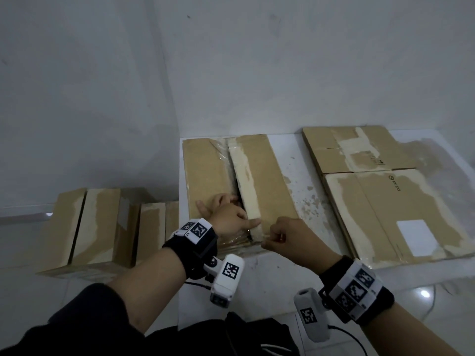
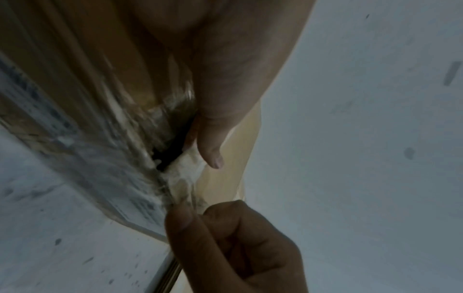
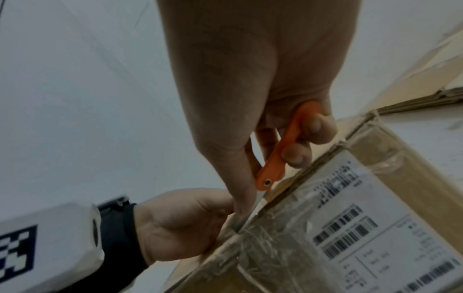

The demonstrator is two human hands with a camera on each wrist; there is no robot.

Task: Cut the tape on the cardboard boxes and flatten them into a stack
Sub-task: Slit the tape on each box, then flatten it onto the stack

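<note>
A taped cardboard box (image 1: 270, 181) lies on the white table (image 1: 270, 283), its top seam split open along the middle. My left hand (image 1: 228, 219) rests on the box's near end, fingers hooked into the seam gap and thumb stretched across the pale tape (image 2: 185, 174). My right hand (image 1: 288, 237) grips an orange-handled cutter (image 3: 280, 150). Its blade (image 3: 248, 214) sits in the tape at the near top edge, just beside the left thumb. A shipping label (image 3: 363, 218) covers the box's near side.
Flattened boxes (image 1: 385, 214) lie stacked on the table to the right, with another flat one (image 1: 347, 147) behind them. Two unflattened boxes (image 1: 90, 227) (image 1: 154, 227) stand off the table's left edge. A white wall rises close behind.
</note>
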